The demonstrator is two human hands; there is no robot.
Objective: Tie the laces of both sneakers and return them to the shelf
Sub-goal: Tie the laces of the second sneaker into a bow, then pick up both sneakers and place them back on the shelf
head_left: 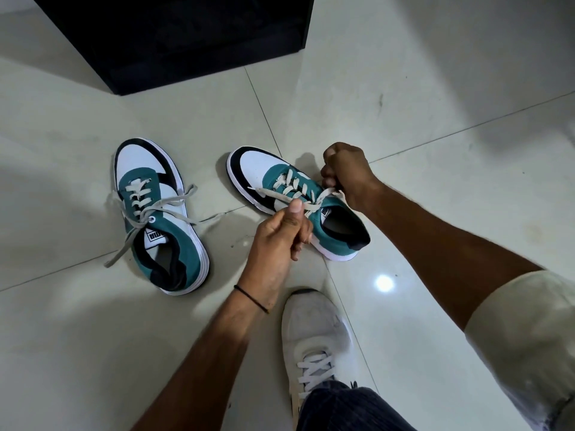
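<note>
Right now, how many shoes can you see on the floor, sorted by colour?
Teal, white and black sneakers: 2, the left sneaker with loose laces and the right sneaker, whose laces the left hand and right hand are pulling.
Pale grey worn shoe: 1.
Total: 3.

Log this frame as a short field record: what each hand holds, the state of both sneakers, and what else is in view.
left hand: pinching a lace end of the right sneaker
right hand: gripping the other lace end
right sneaker: on the floor, laces pulled, no bow yet
left sneaker: on the floor, laces loose and trailing
floor: pale tiles
black cabinet: behind the sneakers
white shoe: worn, laced
</note>
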